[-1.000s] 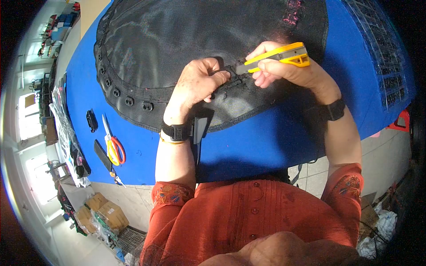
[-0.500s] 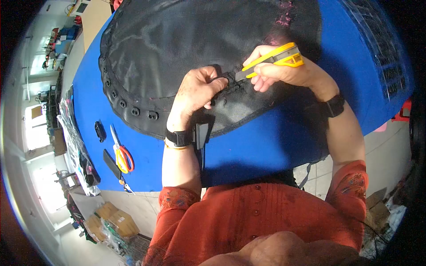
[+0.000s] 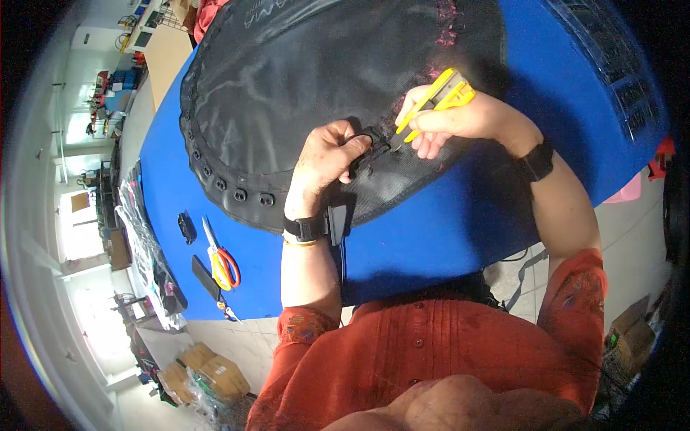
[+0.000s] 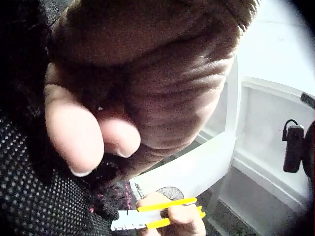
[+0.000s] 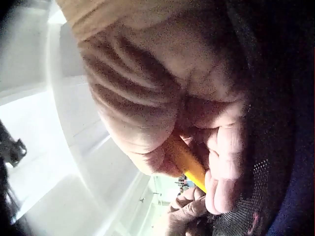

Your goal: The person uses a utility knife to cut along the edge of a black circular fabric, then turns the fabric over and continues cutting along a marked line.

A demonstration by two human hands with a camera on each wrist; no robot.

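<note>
A large rounded black mesh fabric piece (image 3: 287, 93) lies on the blue table, with black plastic eyelets (image 3: 239, 195) along its left rim and a line of pink threads (image 3: 447, 32) on the right. My left hand (image 3: 323, 156) pinches a raised black strip of it between thumb and curled fingers; the left wrist view shows the mesh close under the fingertips. In my right hand (image 3: 460, 121) is a yellow utility knife (image 3: 443, 93), gripped by the handle. Its blade points down at the fabric just right of the left thumb. The right wrist view shows part of the yellow handle (image 5: 189, 164).
Scissors with red and yellow handles (image 3: 225, 267), a dark sheath-like piece (image 3: 205, 279) and a small black item (image 3: 187, 228) lie on the blue table (image 3: 431, 230) at left. Plastic-wrapped goods (image 3: 147, 248) line the left edge; clear plastic packs (image 3: 607, 65) lie at far right.
The knife has tilted more upright and its blade now shows edge-on. The left hand still pinches the fabric, with the strip turned up more. The whole view has shifted, showing lettering at the top.
</note>
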